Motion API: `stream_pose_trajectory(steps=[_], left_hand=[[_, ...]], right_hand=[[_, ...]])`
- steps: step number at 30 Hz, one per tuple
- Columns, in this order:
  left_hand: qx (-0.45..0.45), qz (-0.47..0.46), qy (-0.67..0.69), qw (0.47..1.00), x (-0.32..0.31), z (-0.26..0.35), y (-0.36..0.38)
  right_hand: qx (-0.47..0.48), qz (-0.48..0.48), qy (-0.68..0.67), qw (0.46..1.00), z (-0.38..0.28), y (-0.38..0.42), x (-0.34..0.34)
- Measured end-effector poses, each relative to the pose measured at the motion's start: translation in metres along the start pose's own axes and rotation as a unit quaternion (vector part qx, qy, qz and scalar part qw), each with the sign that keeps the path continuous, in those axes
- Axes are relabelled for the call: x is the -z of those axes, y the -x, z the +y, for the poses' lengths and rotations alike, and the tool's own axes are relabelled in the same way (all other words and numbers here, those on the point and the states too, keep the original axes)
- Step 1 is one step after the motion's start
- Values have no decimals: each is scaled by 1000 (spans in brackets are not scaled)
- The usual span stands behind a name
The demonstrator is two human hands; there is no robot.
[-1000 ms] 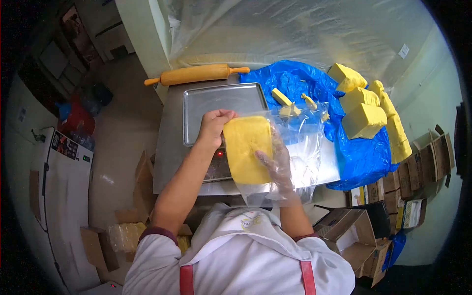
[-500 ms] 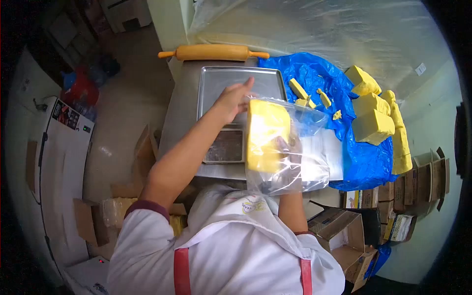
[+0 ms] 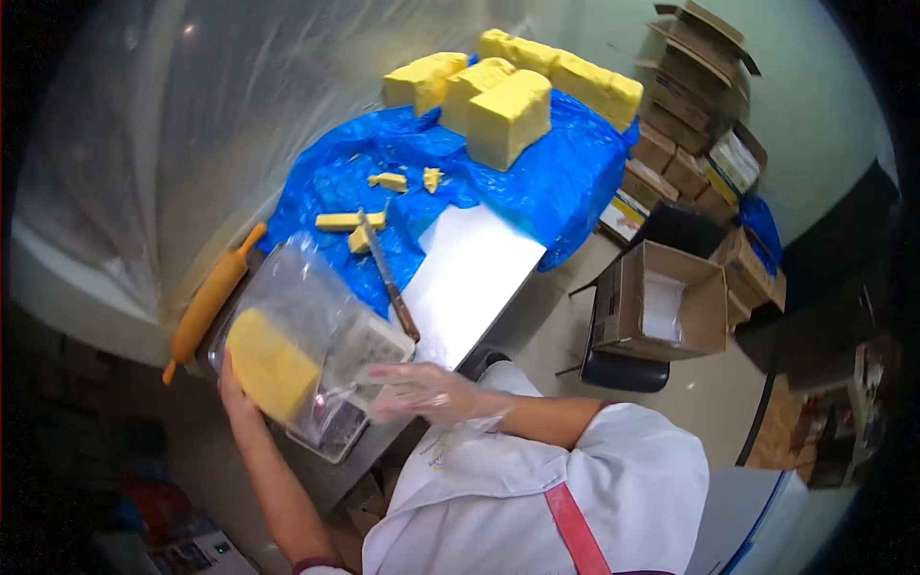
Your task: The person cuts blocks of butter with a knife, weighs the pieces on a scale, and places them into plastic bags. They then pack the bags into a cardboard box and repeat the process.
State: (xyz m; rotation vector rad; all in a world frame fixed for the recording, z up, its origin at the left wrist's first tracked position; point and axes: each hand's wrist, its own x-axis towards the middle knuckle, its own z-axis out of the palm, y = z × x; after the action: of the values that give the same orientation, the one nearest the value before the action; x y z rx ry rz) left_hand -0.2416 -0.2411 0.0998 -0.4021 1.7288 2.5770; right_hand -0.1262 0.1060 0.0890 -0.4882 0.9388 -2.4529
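A clear plastic bag [image 3: 321,278] with a yellow block of butter [image 3: 273,359] inside lies tilted over the tray area at the table's left end. My left hand [image 3: 235,388] grips the bagged block along its lower left side. Beside the bag's right edge, my right hand [image 3: 436,395] has its fingers stretched out. Thin clear plastic, like a disposable glove, covers it to the wrist. A knife [image 3: 383,273] with a brown handle rests close by, its blade beside cut butter pieces [image 3: 350,221].
Large butter blocks [image 3: 508,115] stand on a blue plastic sheet [image 3: 575,201] at the back. A wooden rolling pin [image 3: 206,302] lies along the left edge. Beyond the bare metal tabletop [image 3: 479,283], an open cardboard box [image 3: 661,307] sits on a black chair [image 3: 613,369].
My view has swung to the right. My right hand, earlier inside the bag against the butter, is now outside it. My left hand has moved onto the bagged block's side.
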Motion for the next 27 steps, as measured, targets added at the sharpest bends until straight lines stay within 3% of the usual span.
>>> stream_pose_trajectory(steps=[2, 3, 5, 6, 8, 9, 10, 11, 12, 13, 14, 15, 16, 18, 20, 22, 24, 27], left_hand=[[7, 2, -32, 999, 30, -10, -9], [76, 75, 21, 994, 57, -18, -29], [81, 105, -41, 990, 58, -9, -26], [84, 84, -42, 992, 52, -3, -20], [82, 68, -59, 993, 41, 6, -11], [76, 74, -77, 991, 42, 9, -7], [72, 138, -99, 983, 71, 13, -17], [41, 207, -162, 964, 39, 21, -1], [0, 307, -260, 916, 69, 27, -7], [-45, 402, -349, 845, 58, 36, -9], [-145, 407, -457, 777, 48, 39, 3], [-233, 529, -421, 699, 25, 34, 1], [-270, 538, -485, 634, -38, 25, 18], [-416, 461, -518, 588, -88, 4, 9], [-423, 392, -540, 613, -211, -29, 4], [-461, 297, -608, 574, -294, -58, -3], [-446, 184, -585, 652, -364, -94, -6], [-333, 48, -715, 613, -405, -155, 13]], right_hand=[[14, 120, 229, 966, -49, 29, 34], [104, 153, 256, 949, -67, 39, 62], [279, 195, 61, 938, -110, 47, 111], [290, 211, 39, 933, -157, 55, 124], [411, 261, 53, 872, -228, 73, 148], [439, 280, 128, 844, -266, 85, 161], [464, 299, 199, 810, -304, 99, 177], [496, 271, 237, 790, -338, 114, 202], [527, 243, 274, 767, -371, 130, 228], [527, 245, 289, 761, -402, 144, 250], [526, 247, 303, 756, -431, 156, 272], [543, 238, 306, 745, -455, 164, 296], [546, 281, 324, 719, -475, 170, 313], [573, 278, 221, 738, -501, 167, 335], [585, 289, 193, 733, -503, 168, 386], [588, 287, 162, 738, -502, 164, 432], [584, 278, 121, 753, -498, 155, 466], [561, 290, 90, 770, -504, 138, 491]])
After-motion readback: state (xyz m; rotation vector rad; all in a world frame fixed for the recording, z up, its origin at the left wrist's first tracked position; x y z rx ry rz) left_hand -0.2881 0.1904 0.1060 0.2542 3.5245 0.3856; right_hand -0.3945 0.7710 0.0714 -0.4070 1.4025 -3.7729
